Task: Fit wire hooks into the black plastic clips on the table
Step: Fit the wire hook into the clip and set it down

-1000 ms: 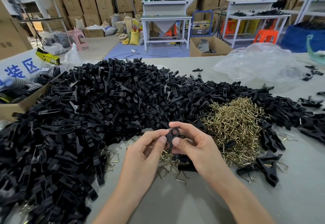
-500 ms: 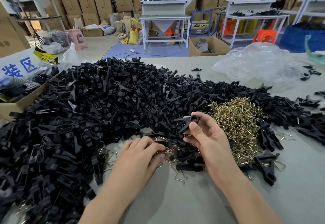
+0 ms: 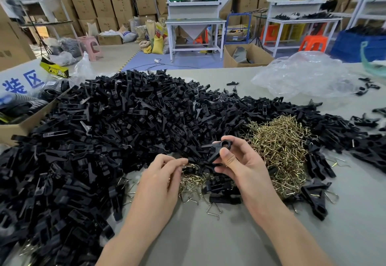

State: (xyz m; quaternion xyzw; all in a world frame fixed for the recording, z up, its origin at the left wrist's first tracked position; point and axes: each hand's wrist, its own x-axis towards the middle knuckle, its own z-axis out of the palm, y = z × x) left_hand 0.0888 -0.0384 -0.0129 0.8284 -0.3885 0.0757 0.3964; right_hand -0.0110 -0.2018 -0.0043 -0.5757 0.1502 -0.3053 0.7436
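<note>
A huge pile of black plastic clips [image 3: 117, 132] covers the left and middle of the grey table [image 3: 208, 242]. To its right lies a heap of brass-coloured wire hooks [image 3: 279, 150]. My right hand [image 3: 242, 167] pinches one black clip [image 3: 219, 148] between thumb and fingers, its ring end up, just above the piles. My left hand [image 3: 163, 173] reaches down into a smaller scatter of wire hooks [image 3: 194, 182] in front of me and pinches one wire hook [image 3: 184, 166] at its fingertips.
A cardboard box [image 3: 23, 119] with dark parts stands at the table's left edge. A crumpled clear plastic bag [image 3: 302, 75] lies at the back right. Loose clips [image 3: 315, 198] are strewn on the right. Workbenches, stools, cartons and a person fill the room behind.
The hands were together on the clip a second ago. My right hand lifted the clip up and right; my left hand dropped to the small hook scatter and now pinches a hook.
</note>
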